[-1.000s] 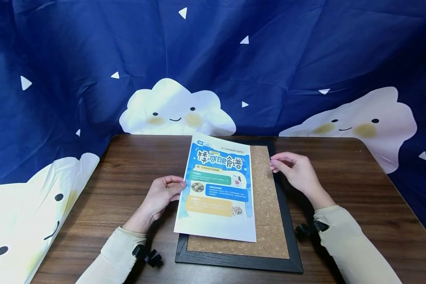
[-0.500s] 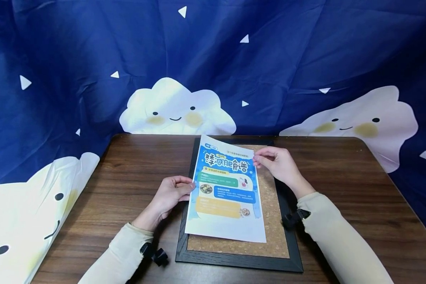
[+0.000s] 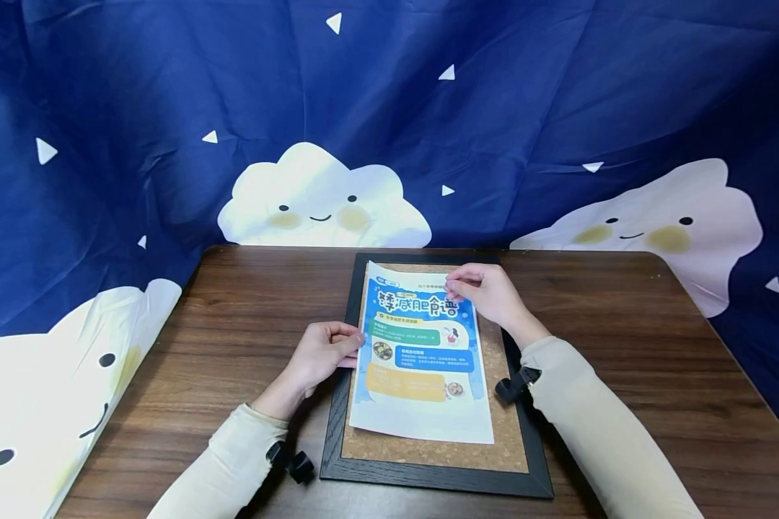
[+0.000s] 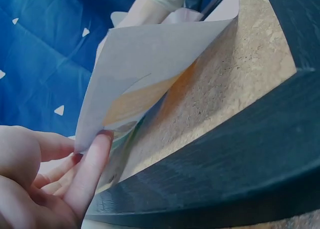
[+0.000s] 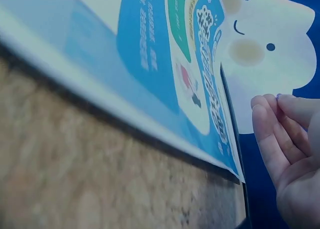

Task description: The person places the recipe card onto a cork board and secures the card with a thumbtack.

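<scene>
Rightward and nearer since the earlier frame, the left hand (image 3: 324,353) and the white paper sheet printed in blue, green and yellow (image 3: 422,353) have moved over the rectangular cork board with a black wooden frame (image 3: 435,472), while the right hand (image 3: 487,292) has come across from beside the board's right side. At the left, we see the left hand pinching the sheet's left edge between thumb and fingers; from that wrist, the paper's underside shows, so this side is raised and curved above the cork. To the right of the hand, the sheet lies over the board's middle, with bare cork along its right and near sides. The board lies on the brown wood-grain table (image 3: 623,360). Farther right, the right hand is above the sheet's far right corner, its thumb and fingertips pinching a small purple piece (image 5: 278,96); we cannot tell its full shape, nor whether it touches the paper. As we judge it, bringing the sheet over the cork is done; lying it flat is left, and we see nothing fixing it yet.
</scene>
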`<state>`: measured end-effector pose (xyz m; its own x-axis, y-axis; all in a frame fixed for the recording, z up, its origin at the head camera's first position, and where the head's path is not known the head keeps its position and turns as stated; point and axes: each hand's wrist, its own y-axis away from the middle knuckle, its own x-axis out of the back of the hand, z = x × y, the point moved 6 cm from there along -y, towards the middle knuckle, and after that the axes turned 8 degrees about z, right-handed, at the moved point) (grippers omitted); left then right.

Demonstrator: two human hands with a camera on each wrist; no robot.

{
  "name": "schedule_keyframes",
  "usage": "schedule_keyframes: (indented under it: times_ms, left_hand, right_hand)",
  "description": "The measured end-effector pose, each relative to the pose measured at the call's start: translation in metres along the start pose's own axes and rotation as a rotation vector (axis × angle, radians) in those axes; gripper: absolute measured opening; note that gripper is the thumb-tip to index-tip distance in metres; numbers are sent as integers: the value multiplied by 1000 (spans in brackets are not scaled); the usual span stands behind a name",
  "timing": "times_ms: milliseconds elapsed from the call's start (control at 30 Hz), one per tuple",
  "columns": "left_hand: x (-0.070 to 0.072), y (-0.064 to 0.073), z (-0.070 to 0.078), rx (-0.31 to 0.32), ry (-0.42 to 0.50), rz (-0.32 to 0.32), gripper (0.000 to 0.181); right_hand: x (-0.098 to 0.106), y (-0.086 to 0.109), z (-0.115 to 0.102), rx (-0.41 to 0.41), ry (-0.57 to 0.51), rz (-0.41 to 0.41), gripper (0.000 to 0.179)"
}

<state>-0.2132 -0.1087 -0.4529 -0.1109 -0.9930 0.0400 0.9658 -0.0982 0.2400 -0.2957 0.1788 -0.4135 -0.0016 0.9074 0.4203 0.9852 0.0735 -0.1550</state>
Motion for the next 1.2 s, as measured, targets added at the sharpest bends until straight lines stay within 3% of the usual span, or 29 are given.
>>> schedule_keyframes:
  times_ms: [300,800,1200]
  left_hand:
    - [-8,-1,1,-39,-65,3,16]
    - [-13,-4,-2,-20,-86,4,15]
    - [-10,-5,-4,-17,-83,11,15]
  right_hand:
    - [-12,-13,10,-72,3,-3,23]
    - [-28,-35,23,-223,229,46,12]
    - [-38,-45,18,-273,323,-15,13]
